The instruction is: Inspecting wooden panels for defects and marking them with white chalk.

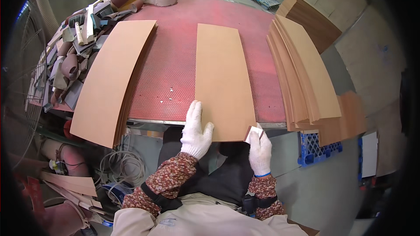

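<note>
A long tan board [222, 78] lies lengthwise in front of me on a red table, its near end jutting past the table edge. My left hand [195, 136], in a white knit glove, rests on the board's left edge near that end. Its fingers are stretched out and the thumb stands apart. At the near right corner my right hand [260, 154], gloved too, is closed on a small sanding block [253, 135] with a white face and a brown edge. The block touches the corner of the board.
Left and right on the red table [166, 74] lie a stack of boards [111, 78] and another stack [302, 70]. Sandpaper scraps [70, 65] heap up at the far left. A blue pallet [321, 148] is low on the right; a coiled hose [122, 166] lies below left.
</note>
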Tool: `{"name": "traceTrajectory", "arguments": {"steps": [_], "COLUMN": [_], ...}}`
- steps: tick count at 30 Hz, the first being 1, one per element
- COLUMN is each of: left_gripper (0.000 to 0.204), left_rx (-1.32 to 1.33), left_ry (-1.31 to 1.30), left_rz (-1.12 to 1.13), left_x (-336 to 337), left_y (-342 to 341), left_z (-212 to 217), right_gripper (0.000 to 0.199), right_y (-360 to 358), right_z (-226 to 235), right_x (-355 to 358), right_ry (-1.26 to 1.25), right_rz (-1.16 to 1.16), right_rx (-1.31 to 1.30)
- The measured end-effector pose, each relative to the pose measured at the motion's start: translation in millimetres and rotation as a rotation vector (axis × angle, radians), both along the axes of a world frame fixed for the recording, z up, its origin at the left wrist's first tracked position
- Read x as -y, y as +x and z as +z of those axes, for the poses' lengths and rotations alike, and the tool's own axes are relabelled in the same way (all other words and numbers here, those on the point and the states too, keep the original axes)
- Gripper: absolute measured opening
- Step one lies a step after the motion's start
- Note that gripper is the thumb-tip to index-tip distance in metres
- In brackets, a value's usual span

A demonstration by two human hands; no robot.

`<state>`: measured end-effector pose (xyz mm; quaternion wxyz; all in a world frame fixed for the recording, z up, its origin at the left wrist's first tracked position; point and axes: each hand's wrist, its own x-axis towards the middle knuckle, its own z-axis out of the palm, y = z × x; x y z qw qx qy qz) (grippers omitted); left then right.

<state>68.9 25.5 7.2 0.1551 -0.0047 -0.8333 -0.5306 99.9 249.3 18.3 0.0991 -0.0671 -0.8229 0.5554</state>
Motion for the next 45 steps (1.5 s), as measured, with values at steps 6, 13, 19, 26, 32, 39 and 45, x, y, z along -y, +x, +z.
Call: {"name": "traceTrajectory", "arguments": {"steps": [6, 13, 19, 26, 32, 39, 45], "left_gripper": [0.066, 0.059, 0.059, 0.059, 0.058, 0.060, 0.060], "left_rx": [0.038, -0.082, -0.035, -0.039, -0.036, -0.043, -0.015], "left_ry": [-0.067, -0.053, -0.174, -0.220, -0.171, -0.180, -0.136], "left_rz": [-0.047, 0.036, 0.067, 0.020, 0.006, -0.005, -0.021], "left_x": [23, 25, 13, 13, 14, 15, 11], "left_y": [-10, -57, -76, -71, -65, -61, -55], "left_z": [11, 0, -7, -9, -5, 0, 10], "right_gripper": [0.034, 0.031, 0.033, 0.033, 0.027, 0.028, 0.039], "right_y": [7, 16, 18, 11, -40, -146, -252], "right_z": [52, 49, 52, 51, 57, 43, 38], "right_x": [-3, 2, 4, -6, -1, 8, 14], "right_ry": [0.521, 0.820, 0.933, 1.070, 1.124, 1.092, 1.098], "right_rz": [-0.122, 0.083, 0.137, 0.235, 0.371, 0.318, 0.224], "right_rx": [0.110, 0.160, 0.150, 0.111, 0.101, 0.076, 0.078]}}
